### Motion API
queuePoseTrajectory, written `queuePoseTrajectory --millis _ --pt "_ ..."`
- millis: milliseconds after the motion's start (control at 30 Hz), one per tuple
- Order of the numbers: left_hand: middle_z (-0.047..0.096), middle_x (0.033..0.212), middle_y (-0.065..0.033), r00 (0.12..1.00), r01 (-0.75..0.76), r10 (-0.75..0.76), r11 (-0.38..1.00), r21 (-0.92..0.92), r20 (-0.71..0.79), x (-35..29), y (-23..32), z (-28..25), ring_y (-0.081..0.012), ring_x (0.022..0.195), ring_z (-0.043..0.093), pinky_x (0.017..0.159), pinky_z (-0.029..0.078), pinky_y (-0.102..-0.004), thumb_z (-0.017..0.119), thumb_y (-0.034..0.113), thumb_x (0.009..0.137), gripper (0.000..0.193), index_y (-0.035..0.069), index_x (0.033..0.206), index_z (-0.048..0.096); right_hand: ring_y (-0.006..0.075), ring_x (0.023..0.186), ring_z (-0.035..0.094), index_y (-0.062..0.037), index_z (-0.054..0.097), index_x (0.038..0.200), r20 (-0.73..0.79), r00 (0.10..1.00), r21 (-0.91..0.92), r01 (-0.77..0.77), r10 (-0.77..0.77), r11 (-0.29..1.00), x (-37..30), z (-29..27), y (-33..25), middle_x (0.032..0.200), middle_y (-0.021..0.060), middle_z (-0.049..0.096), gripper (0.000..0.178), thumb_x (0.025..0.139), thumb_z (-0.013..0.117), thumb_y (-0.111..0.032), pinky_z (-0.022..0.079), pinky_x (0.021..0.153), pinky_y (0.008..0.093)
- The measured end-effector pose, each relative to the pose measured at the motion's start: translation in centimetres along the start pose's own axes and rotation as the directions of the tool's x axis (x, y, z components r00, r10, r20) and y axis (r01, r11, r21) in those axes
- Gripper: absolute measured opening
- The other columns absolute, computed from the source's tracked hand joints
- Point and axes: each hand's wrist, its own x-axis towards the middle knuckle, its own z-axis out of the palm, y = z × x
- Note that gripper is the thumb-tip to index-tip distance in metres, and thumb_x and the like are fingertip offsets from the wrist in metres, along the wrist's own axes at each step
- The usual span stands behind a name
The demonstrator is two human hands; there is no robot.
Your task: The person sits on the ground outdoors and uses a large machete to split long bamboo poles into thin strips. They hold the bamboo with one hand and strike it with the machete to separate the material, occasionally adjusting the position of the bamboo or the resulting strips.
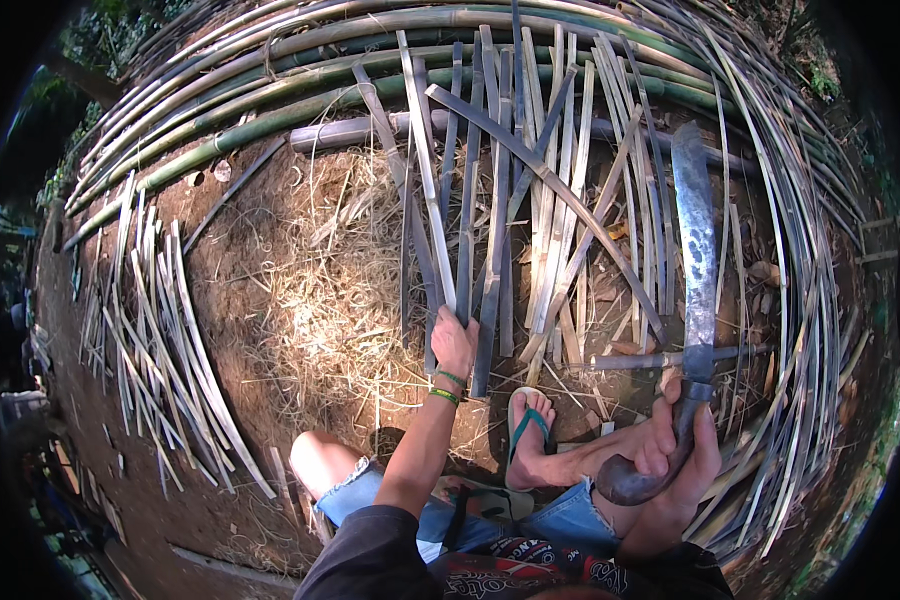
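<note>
My left hand (454,343), with green and yellow bands at its wrist, is closed around the near end of a split bamboo strip (428,180). That strip slants away from me, its far end lying over the bamboo poles. Other dark strips lie right beside my fingers. In my right hand (685,440) is a machete (695,225), gripped by its dark, curved handle. Its long, worn blade points up and away, on the right of the strips. More split bamboo strips (560,200) lie in loose rows between the two hands, a few crossing over the others.
Long green bamboo poles (300,80) are stacked across the far side. Thin strips are piled at left (160,340), and long ones curve along the right (795,250). Pale shavings (320,310) cover the soil. My sandalled foot (530,430) is close to the strips' near ends.
</note>
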Motion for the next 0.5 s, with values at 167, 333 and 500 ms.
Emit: queuePoseTrajectory --millis 167,333,500 --pt "0.071 0.087 -0.0214 0.978 0.135 -0.051 0.893 -0.43 0.203 -0.8 1.1 0.8 -0.0354 0.083 0.07 0.075 0.054 -0.0426 0.07 0.033 0.089 0.039 -0.004 0.1 0.065 0.014 0.045 0.043 0.0071 0.044 0.121 -0.002 1.0 -0.004 -0.014 0.014 1.0 0.0 0.3 0.2 0.068 0.0083 0.045 0.04 0.103 0.042 -0.028 0.041 0.044 0.0283" --pt "0.072 0.089 -0.0192 0.979 0.202 -0.188 0.878 -0.435 0.077 0.0 -0.1 1.9 -0.0329 0.084 0.071 0.077 0.054 -0.0407 0.07 0.039 0.089 0.045 -0.004 0.105 0.067 0.0138 0.045 0.043 0.0073 0.044 0.121 -0.003 1.0 0.0 -0.01 0.01 1.0 -0.2 0.8 0.3 0.068 0.0082 0.045 0.041 0.103 0.042 -0.029 0.041 0.043 0.0283" --pt "0.068 0.107 -0.0209 0.971 0.212 -0.178 0.951 -0.224 0.162 0.4 1.4 3.7 -0.0358 0.099 0.065 0.085 0.051 -0.0433 0.081 0.045 0.075 0.06 -0.001 0.11 0.063 0.0136 0.045 0.043 0.0068 0.044 0.12 -0.014 1.0 0.002 -0.02 0.02 1.0 -0.4 0.9 0.3 0.068 0.0081 0.046 0.04 0.103 0.042 -0.029 0.04 0.043 0.0281"
